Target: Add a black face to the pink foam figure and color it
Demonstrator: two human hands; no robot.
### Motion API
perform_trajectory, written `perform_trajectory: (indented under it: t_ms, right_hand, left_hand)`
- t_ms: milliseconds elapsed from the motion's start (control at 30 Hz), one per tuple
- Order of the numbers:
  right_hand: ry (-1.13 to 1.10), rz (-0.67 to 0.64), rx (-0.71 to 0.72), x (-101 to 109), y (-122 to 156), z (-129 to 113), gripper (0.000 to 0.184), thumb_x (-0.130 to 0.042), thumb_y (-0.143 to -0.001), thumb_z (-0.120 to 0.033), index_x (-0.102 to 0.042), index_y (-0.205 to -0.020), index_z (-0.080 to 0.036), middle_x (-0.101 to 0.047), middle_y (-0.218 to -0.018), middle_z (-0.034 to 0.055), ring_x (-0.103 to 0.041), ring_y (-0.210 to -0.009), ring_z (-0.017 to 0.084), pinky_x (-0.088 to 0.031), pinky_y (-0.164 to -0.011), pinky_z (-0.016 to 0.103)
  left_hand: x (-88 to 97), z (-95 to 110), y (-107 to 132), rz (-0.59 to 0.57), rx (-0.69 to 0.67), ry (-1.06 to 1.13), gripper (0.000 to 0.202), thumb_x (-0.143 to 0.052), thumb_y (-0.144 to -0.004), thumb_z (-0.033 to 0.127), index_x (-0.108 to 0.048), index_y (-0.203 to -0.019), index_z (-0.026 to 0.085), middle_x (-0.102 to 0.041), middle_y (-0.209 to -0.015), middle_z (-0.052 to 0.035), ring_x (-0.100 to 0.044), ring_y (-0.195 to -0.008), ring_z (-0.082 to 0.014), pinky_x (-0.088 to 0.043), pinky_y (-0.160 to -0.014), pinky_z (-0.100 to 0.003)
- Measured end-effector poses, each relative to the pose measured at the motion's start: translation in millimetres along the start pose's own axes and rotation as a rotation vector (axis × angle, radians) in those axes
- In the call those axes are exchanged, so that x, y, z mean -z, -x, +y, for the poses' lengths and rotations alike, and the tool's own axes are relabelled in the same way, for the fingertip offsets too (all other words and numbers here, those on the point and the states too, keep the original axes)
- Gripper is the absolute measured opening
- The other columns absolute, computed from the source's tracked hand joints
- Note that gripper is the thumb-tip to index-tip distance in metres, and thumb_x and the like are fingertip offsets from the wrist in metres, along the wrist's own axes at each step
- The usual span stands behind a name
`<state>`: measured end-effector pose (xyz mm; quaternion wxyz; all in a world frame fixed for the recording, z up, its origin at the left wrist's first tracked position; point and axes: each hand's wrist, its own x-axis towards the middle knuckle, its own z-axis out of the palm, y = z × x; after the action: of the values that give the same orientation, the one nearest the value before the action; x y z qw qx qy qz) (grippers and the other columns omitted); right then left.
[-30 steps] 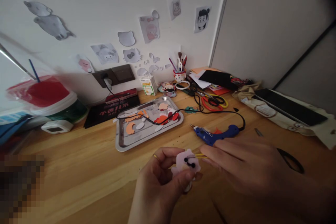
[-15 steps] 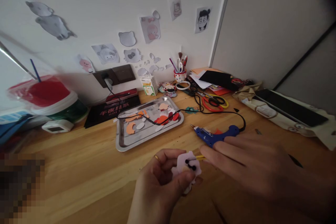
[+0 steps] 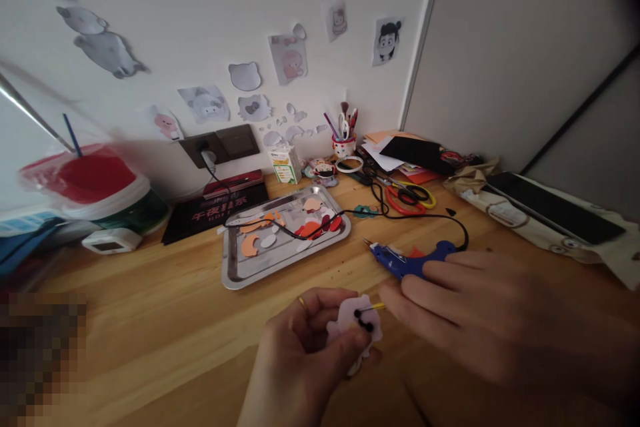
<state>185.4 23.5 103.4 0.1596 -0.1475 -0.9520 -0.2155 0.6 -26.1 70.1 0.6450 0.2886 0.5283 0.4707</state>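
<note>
My left hand [image 3: 300, 353] pinches a small pale pink felt animal face [image 3: 356, 323] with black eyes, held just above the wooden desk [image 3: 150, 347]. My right hand [image 3: 470, 320] reaches in from the right, fingers closed on a thin yellow tool [image 3: 376, 307] whose tip touches the felt face by the eyes. A blue hot glue gun [image 3: 410, 259] lies on the desk just beyond my right fingers, its black cord running back to a wall socket [image 3: 205, 147].
A steel tray [image 3: 240, 273] with orange, red and white felt cutouts sits mid-desk. Scissors [image 3: 410, 195], a pen cup [image 3: 343, 140], paper stacks and a dark tablet [image 3: 555, 203] lie at the back right. A red-lidded tub [image 3: 95, 190] stands left.
Both hands drifted slightly down in the view with the felt face; my right hand shifted a little left, hiding the black loop on the desk at the right.
</note>
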Motion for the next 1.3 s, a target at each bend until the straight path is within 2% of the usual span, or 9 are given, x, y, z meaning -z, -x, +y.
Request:
perform_trajectory:
  t_ms: [100,200,300,600,833,900,1000,1200,1300]
  right_hand:
    - [-0.076,-0.004,-0.057,-8.1,4.8,-3.1,0.033,-0.024,-0.091,-0.009,-0.056,-0.093,-0.015,-0.063,-0.068,0.0003,-0.054,-0.053,0.014,-0.029,-0.045,0.032]
    - [-0.179,0.006,-0.175,-18.5,10.4,-7.6,0.021,-0.035,-0.089,-0.012,-0.055,-0.095,-0.016,-0.059,-0.067,-0.0007,-0.050,-0.053,0.014,-0.026,-0.046,0.032]
    - [-0.275,-0.008,-0.305,-24.7,13.2,-13.3,0.016,-0.043,-0.082,-0.010,-0.055,-0.087,-0.020,-0.055,-0.062,-0.0031,-0.048,-0.052,0.013,-0.024,-0.047,0.031]
    - [-0.467,0.024,-0.504,-30.6,12.1,-28.0,0.019,-0.039,-0.087,-0.016,-0.057,-0.087,-0.021,-0.059,-0.065,-0.0036,-0.055,-0.054,0.011,-0.034,-0.048,0.026]
    - [-0.626,0.201,-0.640,-24.9,2.3,-19.5,0.014,-0.046,-0.086,-0.015,-0.059,-0.088,-0.020,-0.060,-0.068,-0.0046,-0.054,-0.057,0.007,-0.038,-0.053,0.019]
    - [-0.694,0.175,-0.720,-20.9,-1.1,-15.8,0.012,-0.048,-0.086,-0.017,-0.059,-0.086,-0.020,-0.060,-0.067,-0.0053,-0.053,-0.058,0.006,-0.038,-0.053,0.018]
    - [-0.821,0.052,-0.826,-16.1,-5.2,-13.5,0.015,-0.045,-0.088,-0.023,-0.059,-0.082,-0.019,-0.057,-0.061,-0.0054,-0.050,-0.055,0.007,-0.036,-0.049,0.018]
    - [-1.238,-0.097,-0.895,-14.3,-13.7,-18.4,0.013,-0.048,-0.086,-0.029,-0.056,-0.090,-0.019,-0.056,-0.068,-0.0037,-0.049,-0.059,0.008,-0.037,-0.050,0.018]
    - [-1.384,-0.131,-0.929,-17.3,-15.4,-21.4,0.014,-0.050,-0.085,-0.029,-0.056,-0.083,-0.017,-0.050,-0.064,-0.0043,-0.043,-0.057,0.007,-0.033,-0.048,0.017]
  left_hand:
    - [0.4,0.2,-1.4,-0.013,0.005,0.018,0.029,-0.079,-0.057,0.020,-0.064,-0.080,0.011,-0.071,-0.066,-0.0042,-0.063,-0.053,-0.0114,-0.046,-0.050,-0.018]
    - [1.2,-0.3,-3.2,-0.030,0.013,0.050,0.030,-0.080,-0.055,0.018,-0.064,-0.079,0.012,-0.071,-0.066,-0.0041,-0.064,-0.053,-0.0129,-0.049,-0.052,-0.021]
    - [1.5,0.5,-2.9,-0.037,-0.003,0.044,0.030,-0.080,-0.055,0.020,-0.064,-0.079,0.011,-0.071,-0.065,-0.0038,-0.064,-0.052,-0.0130,-0.049,-0.051,-0.021]
    - [1.4,9.6,1.8,0.022,-0.012,-0.059,0.025,-0.078,-0.058,0.020,-0.066,-0.079,0.014,-0.070,-0.067,-0.0051,-0.065,-0.055,-0.0165,-0.050,-0.054,-0.025]
    - [1.8,1.3,-1.0,-0.080,0.033,-0.078,0.024,-0.079,-0.056,0.023,-0.066,-0.075,0.015,-0.069,-0.064,-0.0045,-0.063,-0.052,-0.0156,-0.048,-0.051,-0.025]
    - [3.2,2.5,-1.2,-0.054,0.010,-0.085,0.027,-0.078,-0.057,0.024,-0.065,-0.079,0.015,-0.069,-0.065,-0.0039,-0.062,-0.053,-0.0147,-0.048,-0.050,-0.023]
    - [3.5,6.1,0.2,-0.005,-0.041,-0.100,0.030,-0.077,-0.059,0.025,-0.065,-0.084,0.014,-0.068,-0.063,-0.0022,-0.059,-0.050,-0.0113,-0.045,-0.047,-0.020]
    - [-1.2,8.2,-0.5,0.067,-0.062,-0.068,0.038,-0.077,-0.055,0.020,-0.061,-0.089,0.013,-0.063,-0.057,0.0016,-0.051,-0.044,-0.0068,-0.042,-0.040,-0.016]
    - [-1.1,7.6,-4.5,0.065,-0.081,-0.041,0.039,-0.078,-0.052,0.017,-0.055,-0.083,0.015,-0.063,-0.059,0.0020,-0.053,-0.047,-0.0092,-0.043,-0.037,-0.016]
